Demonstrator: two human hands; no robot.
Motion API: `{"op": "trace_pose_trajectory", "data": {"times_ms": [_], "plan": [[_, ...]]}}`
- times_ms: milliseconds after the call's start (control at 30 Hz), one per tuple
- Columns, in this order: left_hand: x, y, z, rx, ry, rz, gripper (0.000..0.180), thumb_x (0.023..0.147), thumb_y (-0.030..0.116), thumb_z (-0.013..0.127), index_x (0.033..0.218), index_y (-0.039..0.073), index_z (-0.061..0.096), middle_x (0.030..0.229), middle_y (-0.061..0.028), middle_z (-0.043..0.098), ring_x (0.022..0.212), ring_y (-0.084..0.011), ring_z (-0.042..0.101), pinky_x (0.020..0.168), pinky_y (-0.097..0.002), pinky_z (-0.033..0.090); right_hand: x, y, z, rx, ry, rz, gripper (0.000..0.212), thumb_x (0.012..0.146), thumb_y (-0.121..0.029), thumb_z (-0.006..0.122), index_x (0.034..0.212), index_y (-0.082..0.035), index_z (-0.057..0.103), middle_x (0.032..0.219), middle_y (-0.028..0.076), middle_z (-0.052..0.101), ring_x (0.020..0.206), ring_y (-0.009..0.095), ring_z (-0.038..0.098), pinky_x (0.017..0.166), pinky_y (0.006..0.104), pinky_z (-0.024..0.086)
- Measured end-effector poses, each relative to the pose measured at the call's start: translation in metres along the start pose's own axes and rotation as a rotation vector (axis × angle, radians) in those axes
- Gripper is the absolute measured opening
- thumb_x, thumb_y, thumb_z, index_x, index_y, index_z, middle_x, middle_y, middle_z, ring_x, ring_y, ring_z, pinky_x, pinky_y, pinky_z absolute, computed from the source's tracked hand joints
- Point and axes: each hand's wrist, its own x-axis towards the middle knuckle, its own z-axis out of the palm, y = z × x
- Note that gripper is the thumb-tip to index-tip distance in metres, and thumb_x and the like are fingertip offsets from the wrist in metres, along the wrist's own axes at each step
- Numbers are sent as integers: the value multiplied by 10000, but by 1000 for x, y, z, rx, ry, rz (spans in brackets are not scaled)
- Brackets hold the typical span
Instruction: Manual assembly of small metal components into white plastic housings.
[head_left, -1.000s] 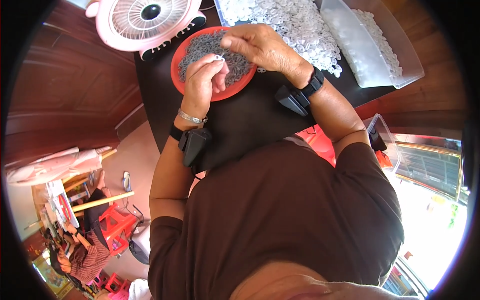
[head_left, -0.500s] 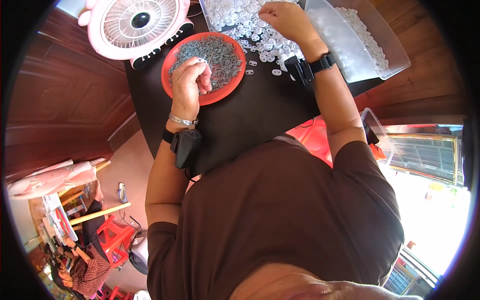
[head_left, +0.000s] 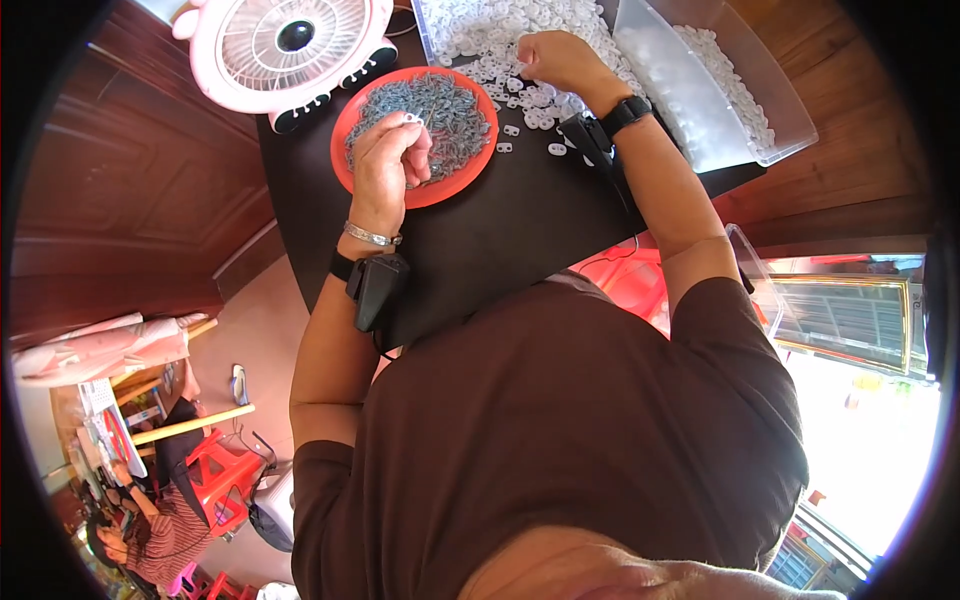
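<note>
My left hand point(head_left: 385, 160) is over a red round plate point(head_left: 465, 183) heaped with small grey pieces point(head_left: 455, 120). Its fingers are curled, and a small white plastic piece with holes point(head_left: 411, 119) shows at the thumb and forefinger. At the far side of the table my right hand point(head_left: 565, 62) is above a spread of small white two-holed pieces point(head_left: 540, 100). The right fingers are bent together in a pinch; whatever lies between them is hidden.
A pink fan point(head_left: 290, 60) stands behind the plate at left. To the right, a translucent plastic bin point(head_left: 790, 125) contains more white pieces. The black tabletop point(head_left: 500, 235) reaches close to my body. At lower left are a red stool point(head_left: 225, 480) and another person point(head_left: 175, 530).
My right hand has come a little nearer to me over the white pieces. My left hand keeps its curled grip above the plate. The whole view has shifted slightly.
</note>
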Motion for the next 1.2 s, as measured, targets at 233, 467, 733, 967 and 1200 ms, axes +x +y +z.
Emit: {"op": "trace_pose_trajectory", "data": {"times_ms": [233, 467, 733, 967, 1200], "plan": [[-1, 2, 2, -8, 3, 21, 233, 849, 192, 472, 680, 48, 542, 560, -2, 498, 481, -91, 473, 450, -208, 334, -5, -21, -6, 538, 86, -5, 254, 740, -282, 688, 849, -54, 658, 722, 76, 652, 671, 193, 624, 647, 304, 494], [0, 1, 0, -35, -5, 40, 232, 851, 189, 466, 685, 43, 538, 567, -11, 502, 490, -99, 483, 455, -213, 339, -8, -37, -1, 646, 154, 11, 220, 766, -247, 684, 860, -50, 656, 716, 50, 647, 670, 152, 611, 642, 284, 493], [-1, 0, 1, -11, 8, 30, 233, 851, 192, 469, 687, 40, 539, 571, -12, 500, 492, -103, 482, 462, -217, 346, -14, -29, 3, 576, 160, 71, 189, 819, -213, 633, 902, -44, 639, 729, 23, 629, 628, 101, 566, 604, 256, 467], [0, 0, 0, -17, -10, 35, 232, 855, 182, 461, 691, 39, 541, 580, -12, 505, 501, -102, 481, 471, -215, 347, -21, -42, -2, 425, 197, -59, 176, 832, -188, 621, 938, -51, 648, 760, 30, 650, 671, 98, 589, 625, 258, 471], [-1, -1, 4, 60, -6, 49, 214, 887, 193, 456, 789, 31, 557, 869, -80, 601, 734, -151, 581, 583, -232, 418, -27, -84, -26, 1134, -311, -107, 213, 831, -158, 680, 998, -31, 644, 812, -21, 636, 708, 34, 553, 634, 185, 455]]}}
